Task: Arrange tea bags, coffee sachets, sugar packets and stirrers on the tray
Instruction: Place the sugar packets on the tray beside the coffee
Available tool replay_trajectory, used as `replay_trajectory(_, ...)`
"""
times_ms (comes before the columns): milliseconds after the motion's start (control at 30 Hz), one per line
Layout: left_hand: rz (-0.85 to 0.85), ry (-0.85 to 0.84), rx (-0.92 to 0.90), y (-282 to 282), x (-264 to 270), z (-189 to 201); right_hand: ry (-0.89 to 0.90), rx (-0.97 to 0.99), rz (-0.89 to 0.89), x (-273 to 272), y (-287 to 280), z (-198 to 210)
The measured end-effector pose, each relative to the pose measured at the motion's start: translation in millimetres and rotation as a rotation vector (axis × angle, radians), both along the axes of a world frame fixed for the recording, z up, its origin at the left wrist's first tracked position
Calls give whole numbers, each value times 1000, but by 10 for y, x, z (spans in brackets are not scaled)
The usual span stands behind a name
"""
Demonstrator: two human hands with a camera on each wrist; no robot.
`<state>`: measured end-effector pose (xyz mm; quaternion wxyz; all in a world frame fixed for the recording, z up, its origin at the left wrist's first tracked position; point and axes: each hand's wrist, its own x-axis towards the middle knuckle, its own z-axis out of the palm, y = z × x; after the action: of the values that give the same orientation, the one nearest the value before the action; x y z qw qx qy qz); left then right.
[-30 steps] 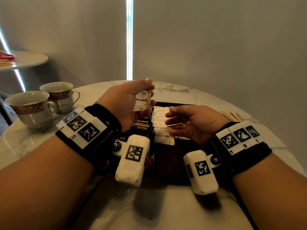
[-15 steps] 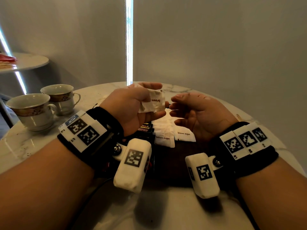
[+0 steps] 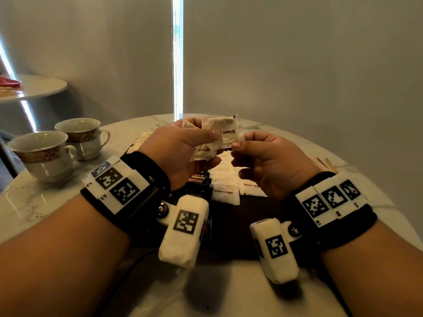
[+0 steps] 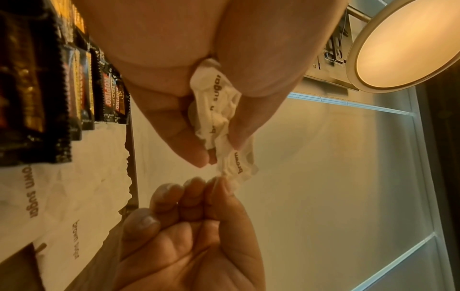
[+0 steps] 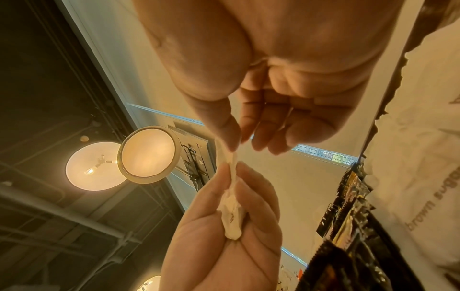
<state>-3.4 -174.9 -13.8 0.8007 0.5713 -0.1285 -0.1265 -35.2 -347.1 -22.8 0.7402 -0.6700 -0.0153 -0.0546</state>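
Note:
My left hand (image 3: 206,143) is raised above the dark tray (image 3: 231,223) and grips a small bunch of white brown sugar packets (image 3: 201,153). The top packet (image 3: 225,131) sticks out to the right. My right hand (image 3: 238,141) pinches that packet's edge between thumb and forefinger. The left wrist view shows the crumpled packets (image 4: 216,110) in the left fingers and the right fingertips (image 4: 219,183) on the lower corner. The same pinch (image 5: 235,146) appears in the right wrist view. Black coffee sachets (image 3: 198,181) and flat sugar packets (image 3: 225,191) lie in rows on the tray.
Two teacups (image 3: 43,154) (image 3: 84,136) stand at the left of the round marble table (image 3: 229,294). Wooden stirrers (image 3: 325,162) lie on the table right of the tray. Pale packets (image 3: 142,140) lie beyond my left hand. A wall rises close behind the table.
Both hands have risen from the tray. The left hand has turned its packets towards the right hand, which left the tray's sugar row and now pinches the top packet.

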Motion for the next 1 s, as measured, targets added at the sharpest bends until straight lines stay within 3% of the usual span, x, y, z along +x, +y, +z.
replay_trajectory(467,68,60,52,13,37,20,-51,243,-54,73,-43,15)
replay_trajectory(833,-73,-36,170,10,-19,27,-92,220,-9,34,36,-4)
replay_trajectory(1000,-33,-38,39,-3,-1,23,-83,126,6,11,41,-6)
